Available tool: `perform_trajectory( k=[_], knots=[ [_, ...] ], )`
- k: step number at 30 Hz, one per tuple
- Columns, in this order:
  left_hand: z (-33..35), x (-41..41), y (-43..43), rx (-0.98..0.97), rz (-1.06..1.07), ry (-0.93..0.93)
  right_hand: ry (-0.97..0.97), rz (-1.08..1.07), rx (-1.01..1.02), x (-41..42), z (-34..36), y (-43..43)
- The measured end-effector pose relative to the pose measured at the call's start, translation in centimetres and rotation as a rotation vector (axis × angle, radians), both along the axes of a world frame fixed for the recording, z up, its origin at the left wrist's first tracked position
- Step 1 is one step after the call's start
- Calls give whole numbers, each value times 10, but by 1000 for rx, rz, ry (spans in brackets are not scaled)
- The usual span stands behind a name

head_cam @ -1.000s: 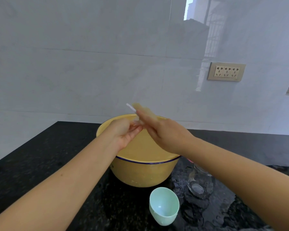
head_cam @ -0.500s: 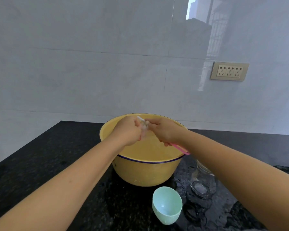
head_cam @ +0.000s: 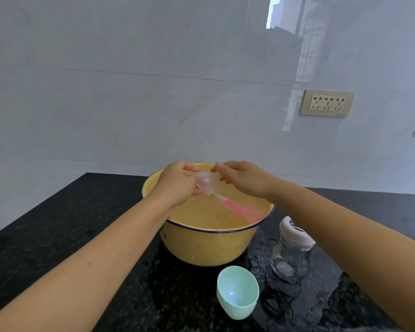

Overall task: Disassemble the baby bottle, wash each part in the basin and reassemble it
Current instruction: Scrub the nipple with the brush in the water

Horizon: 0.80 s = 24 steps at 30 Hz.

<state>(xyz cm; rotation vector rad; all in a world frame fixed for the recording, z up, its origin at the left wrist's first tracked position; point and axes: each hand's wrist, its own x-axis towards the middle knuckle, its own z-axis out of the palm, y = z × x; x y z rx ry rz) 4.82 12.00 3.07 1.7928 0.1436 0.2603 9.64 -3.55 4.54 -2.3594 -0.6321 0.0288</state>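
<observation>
Black counter (head_cam: pixel 58 236); above yellow basin (head_cam: pixel 213 248) left hand (head_cam: pixel 177 185) clamped on cloudy clear nipple (head_cam: pixel 207 182), right hand (head_cam: pixel 244 178) pinching its edge

A wall (head_cam: pixel 130 104) of large glossy pale-grey tiles mirrors a bright window reflection (head_cam: pixel 273 13) near the top. A beige three-outlet socket plate (head_cam: pixel 327 103) sits at right. Below runs a black speckled counter (head_cam: pixel 58 224), wet on its right side.

The bench (head_cam: pixel 58 236) is polished black speckled stone, wet and shiny by the clear glassy bottle (head_cam: pixel 290 259), and the wall tiles (head_cam: pixel 130 92) are mirror-glossy. The yellow basin (head_cam: pixel 213 248) looks like smooth enamel. The mint cap (head_cam: pixel 237 292) is matt plastic, the nipple (head_cam: pixel 207 182) translucent, and the brush (head_cam: pixel 240 209) pink plastic.
</observation>
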Motion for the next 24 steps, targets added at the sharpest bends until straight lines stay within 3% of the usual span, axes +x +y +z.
perform_trajectory(
  k=[5,8,10,16,24],
  knots=[
    [9,-10,-13,-571,-178,-1,89,140,243,-13,3,-2],
    [12,-17,-22,-702,-266,4,89,151,378,-18,-1,3],
    [9,-19,-26,-642,-236,12,2,104,359,-19,-2,5],
    [6,-33,-21,-54,-99,-30,-251,67,-1,-24,3,-2],
    [-5,-51,-17,333,-2,-207,-406,-116,-236,-34,1,-14]
  ],
)
